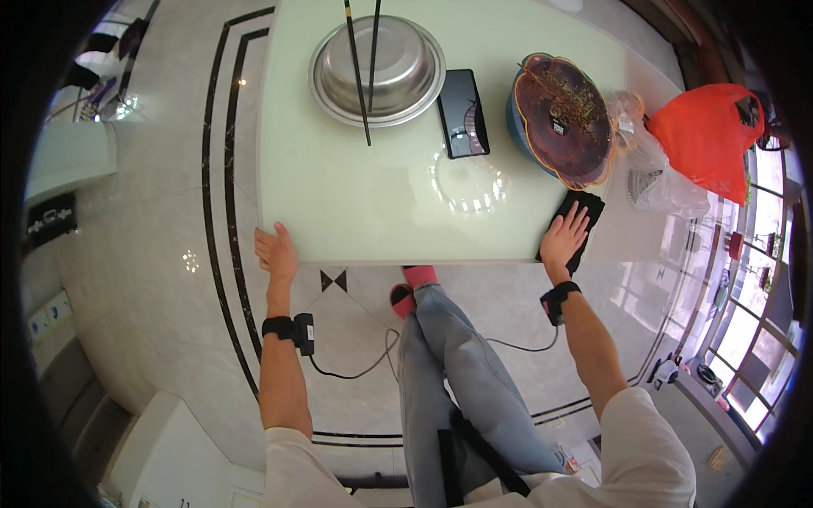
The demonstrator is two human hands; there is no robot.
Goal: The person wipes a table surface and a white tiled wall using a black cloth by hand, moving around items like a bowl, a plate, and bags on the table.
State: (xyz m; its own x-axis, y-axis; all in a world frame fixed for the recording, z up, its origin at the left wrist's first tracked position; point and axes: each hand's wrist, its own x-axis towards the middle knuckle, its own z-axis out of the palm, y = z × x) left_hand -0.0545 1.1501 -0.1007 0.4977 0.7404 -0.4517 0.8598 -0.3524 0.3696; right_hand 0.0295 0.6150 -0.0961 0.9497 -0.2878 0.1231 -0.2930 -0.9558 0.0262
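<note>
My right hand [564, 236] lies flat on a folded black cloth [587, 208] at the front right of a pale glossy table [356, 209]. Its fingers are stretched out over the fabric. At the table's front left corner, my left hand [277, 253] has its fingers curled and its thumb raised. Whether those fingers grip the table edge is unclear. Both wrists wear black straps with small cabled devices. Just beyond the cloth stands a dark, flower-rimmed tray [565, 152] with dried sprigs on it, over a blue container [517, 127].
Toward the back left is an upturned metal bowl [394, 51] on a wider metal basin [321, 95], with black chopsticks [357, 76] across it. A smartphone [462, 114] lies beside them. At right are a red plastic bag [705, 133] and a clear plastic bag [667, 190].
</note>
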